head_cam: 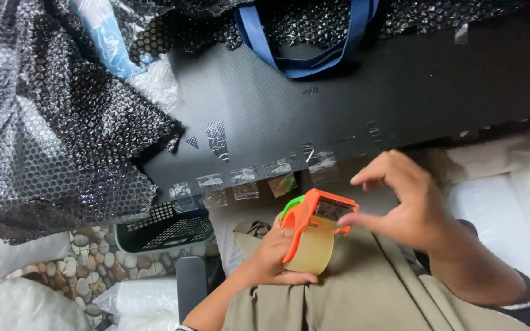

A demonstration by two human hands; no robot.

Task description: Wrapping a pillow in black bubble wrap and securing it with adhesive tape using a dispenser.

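Note:
My left hand [272, 257] grips an orange tape dispenser [311, 216] with a green tab, loaded with a roll of clear tape [311, 250], held above my lap. My right hand [403, 203] pinches the tape end at the dispenser's cutting edge with thumb and forefinger, the other fingers spread. Just beyond the dispenser is the front edge of a black table [351, 98], where several short pieces of clear tape [245, 182] hang in a row.
Black bubble wrap [44, 122] covers the left side of the table. A blue bag strap [307, 56] lies at the back. A black plastic basket [165, 228] sits under the table on a pebble-pattern floor [87, 270]. White plastic bags [13, 300] lie at lower left.

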